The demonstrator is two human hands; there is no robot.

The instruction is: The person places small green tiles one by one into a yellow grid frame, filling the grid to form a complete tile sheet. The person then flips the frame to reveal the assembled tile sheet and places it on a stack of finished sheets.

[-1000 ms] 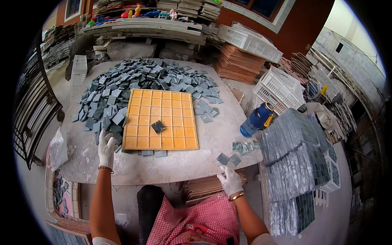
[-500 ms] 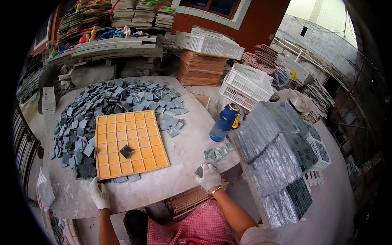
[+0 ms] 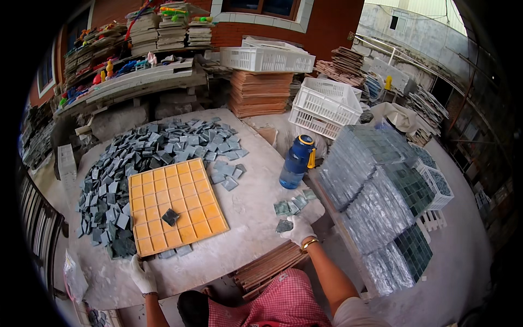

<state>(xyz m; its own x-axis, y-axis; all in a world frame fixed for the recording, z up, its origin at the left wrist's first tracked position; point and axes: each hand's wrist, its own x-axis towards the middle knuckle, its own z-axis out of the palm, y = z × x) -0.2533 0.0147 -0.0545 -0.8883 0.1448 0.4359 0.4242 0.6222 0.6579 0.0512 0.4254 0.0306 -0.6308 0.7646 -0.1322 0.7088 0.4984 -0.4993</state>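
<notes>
My right hand (image 3: 300, 231), in a white glove, pinches a dark green square tile (image 3: 284, 225) low over the table. Just beyond it lie several green tiles (image 3: 294, 205) in a small group. My left hand (image 3: 143, 276), also gloved, rests by the near left corner of a yellow gridded tray (image 3: 192, 193). Its thumb and fingers stand apart, with the fingertips near that corner. A single dark tile (image 3: 170, 217) sits tilted across the tray's grid lines. Behind and left of the tray spreads a big heap of grey-green tiles (image 3: 158, 140).
A blue water bottle (image 3: 296, 163) stands on the table (image 3: 256, 163) beyond the small tile group. To the right are plastic-wrapped stacks of tile sheets (image 3: 376, 201). White crates (image 3: 327, 106) and brown boards (image 3: 260, 94) stand behind. More boards (image 3: 267, 270) are stacked below the table edge.
The view has shifted slightly. My right hand has moved nearer the small group of tiles, still pinching the tile. My left hand sits slightly farther below the tray corner.
</notes>
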